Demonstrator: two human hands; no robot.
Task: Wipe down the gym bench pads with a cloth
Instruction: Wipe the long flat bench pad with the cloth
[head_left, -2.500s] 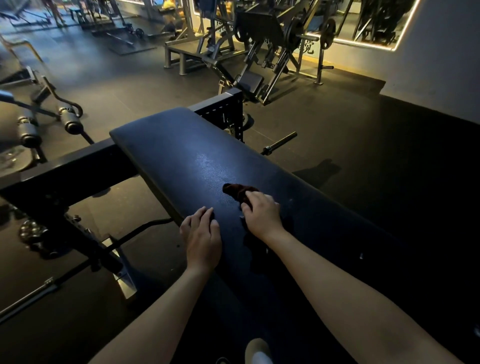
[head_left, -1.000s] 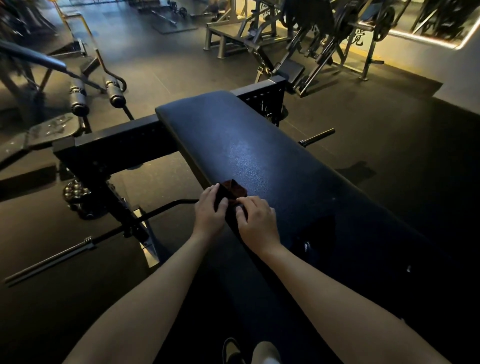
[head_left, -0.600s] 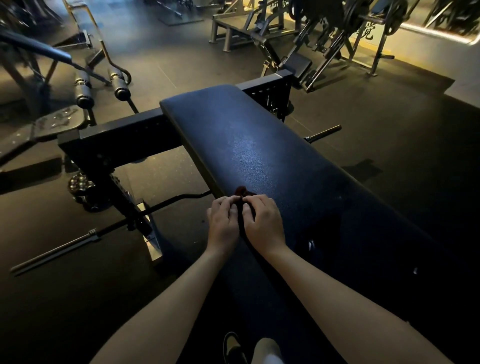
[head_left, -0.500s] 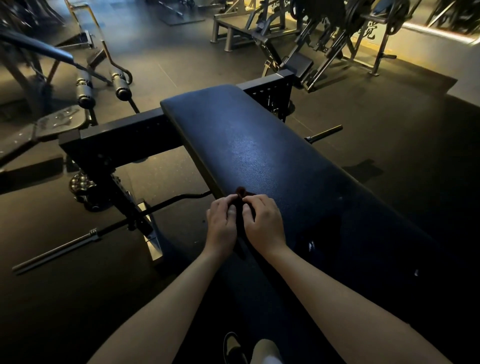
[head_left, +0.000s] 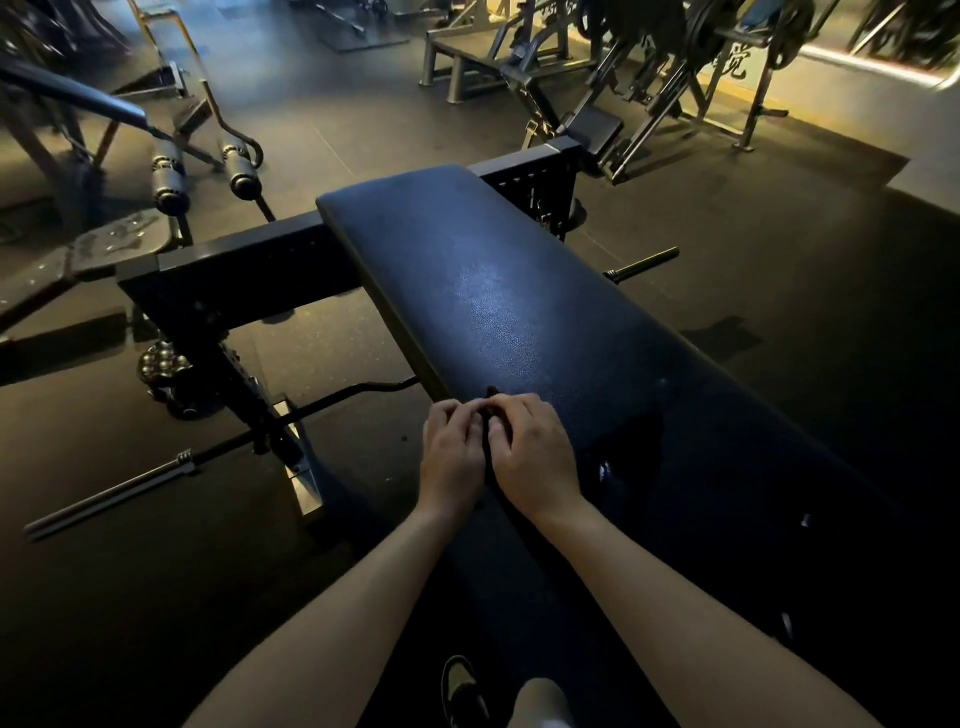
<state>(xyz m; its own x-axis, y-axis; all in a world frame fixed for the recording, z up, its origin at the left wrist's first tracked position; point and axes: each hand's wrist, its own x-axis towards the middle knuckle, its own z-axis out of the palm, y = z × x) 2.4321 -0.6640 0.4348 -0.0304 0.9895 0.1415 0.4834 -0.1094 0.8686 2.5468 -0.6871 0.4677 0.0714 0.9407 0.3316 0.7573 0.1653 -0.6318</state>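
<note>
Bench pad (head_left: 498, 301): dark grained vinyl-like cover, faint sheen. Frame (head_left: 234, 270): matt black metal. Barbell (head_left: 114, 493): dull steel. Floor (head_left: 753, 218): matt, speckled.

The cloth (head_left: 490, 394) is almost wholly hidden beneath the left hand (head_left: 451, 452) and right hand (head_left: 531, 457); only a dark tip shows past the fingertips.

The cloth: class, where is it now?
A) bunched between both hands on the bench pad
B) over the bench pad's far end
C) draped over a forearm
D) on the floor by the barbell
A: a dark sliver of the cloth shows between the curled fingers of the left hand and right hand, side by side on the bench pad.
</note>
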